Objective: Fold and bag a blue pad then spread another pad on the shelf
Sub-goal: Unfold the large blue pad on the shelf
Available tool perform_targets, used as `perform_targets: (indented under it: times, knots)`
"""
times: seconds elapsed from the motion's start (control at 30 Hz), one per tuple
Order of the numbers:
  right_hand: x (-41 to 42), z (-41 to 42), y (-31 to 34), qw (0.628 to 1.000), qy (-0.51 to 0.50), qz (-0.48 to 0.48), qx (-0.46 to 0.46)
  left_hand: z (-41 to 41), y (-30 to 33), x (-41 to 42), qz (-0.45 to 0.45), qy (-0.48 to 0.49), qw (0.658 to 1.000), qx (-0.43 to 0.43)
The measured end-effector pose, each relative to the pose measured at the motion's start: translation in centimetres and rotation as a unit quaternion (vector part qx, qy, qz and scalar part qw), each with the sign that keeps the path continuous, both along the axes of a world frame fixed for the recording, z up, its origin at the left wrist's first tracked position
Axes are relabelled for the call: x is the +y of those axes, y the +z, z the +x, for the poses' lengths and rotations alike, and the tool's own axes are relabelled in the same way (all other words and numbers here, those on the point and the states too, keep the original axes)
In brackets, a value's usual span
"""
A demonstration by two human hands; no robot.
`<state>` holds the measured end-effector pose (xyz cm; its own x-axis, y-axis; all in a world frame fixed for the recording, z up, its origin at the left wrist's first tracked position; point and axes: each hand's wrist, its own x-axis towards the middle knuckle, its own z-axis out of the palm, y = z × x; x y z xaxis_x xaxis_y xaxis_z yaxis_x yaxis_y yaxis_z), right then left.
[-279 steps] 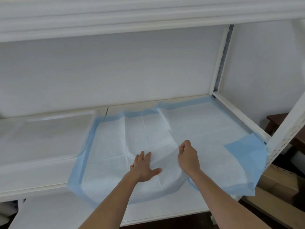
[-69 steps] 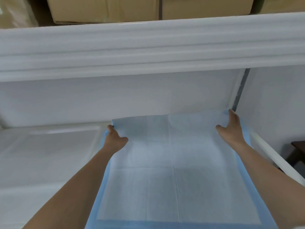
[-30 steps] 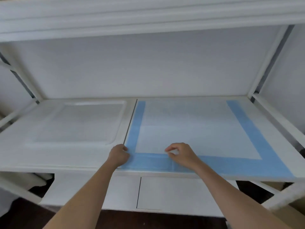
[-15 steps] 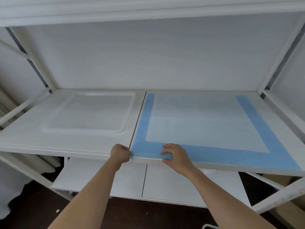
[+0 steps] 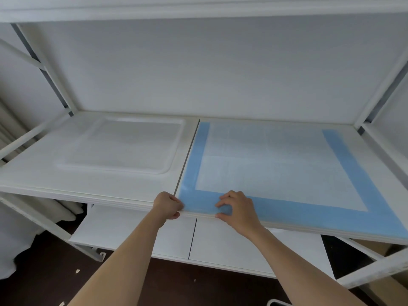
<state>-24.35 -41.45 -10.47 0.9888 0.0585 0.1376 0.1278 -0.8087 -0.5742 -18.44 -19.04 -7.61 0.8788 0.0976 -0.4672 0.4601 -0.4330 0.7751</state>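
Note:
A pad (image 5: 276, 166) with a white centre and a blue border lies flat on the right half of the white shelf (image 5: 132, 191). My left hand (image 5: 166, 205) grips the pad's near left corner at the shelf's front edge, fingers curled round it. My right hand (image 5: 237, 208) rests on the blue front border just right of that corner, fingers bent on top and thumb under the shelf's front edge.
A clear plastic tray (image 5: 119, 146) lies on the left half of the shelf. White uprights (image 5: 379, 89) frame both sides. A lower white shelf (image 5: 198, 237) sits beneath, above a dark floor. Cardboard shows at the lower right.
Both hands have stayed at the pad's near left corner over the last second. The view has pulled back and down a little. Earlier, the pad was crumpled; it now lies flat.

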Motion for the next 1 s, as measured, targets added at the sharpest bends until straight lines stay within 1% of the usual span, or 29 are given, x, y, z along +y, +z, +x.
perform_targets:
  times: [0.13, 0.23, 0.3, 0.4, 0.5, 0.73, 0.9, 1.0]
  knots:
    - [-0.1, -0.2, 0.0, 1.0, -0.002, 0.007, -0.009, -0.1, 1.2, -0.1, -0.09, 0.012, 0.995, 0.044]
    - [0.0, -0.1, 0.0, 0.999, -0.013, 0.043, -0.007, -0.2, 2.2, 0.0, -0.161, 0.024, 0.983, 0.084]
    - [0.0, 0.1, 0.1, 0.998, -0.019, 0.061, -0.005, -0.2, 2.5, 0.1, -0.19, 0.029, 0.977, 0.09]
    - [0.0, 0.3, 0.5, 0.998, -0.026, 0.065, 0.005, -0.1, 2.6, 0.1, -0.209, 0.048, 0.973, 0.084]
    - [0.1, 0.4, 0.9, 0.997, -0.03, 0.066, 0.008, 0.2, 2.3, 0.1, -0.22, 0.088, 0.968, 0.082]
    - [-0.2, 0.3, 1.4, 0.996, -0.021, 0.074, 0.035, 0.0, 1.9, -0.3, -0.293, 0.128, 0.941, 0.11]
    - [-0.3, 0.4, 1.8, 0.994, -0.023, 0.086, 0.06, 0.0, 1.2, -0.1, -0.273, 0.155, 0.945, 0.09]
    - [-0.3, 0.3, 1.9, 0.993, -0.032, 0.091, 0.061, -0.1, 1.0, 0.1, -0.272, 0.158, 0.945, 0.092]
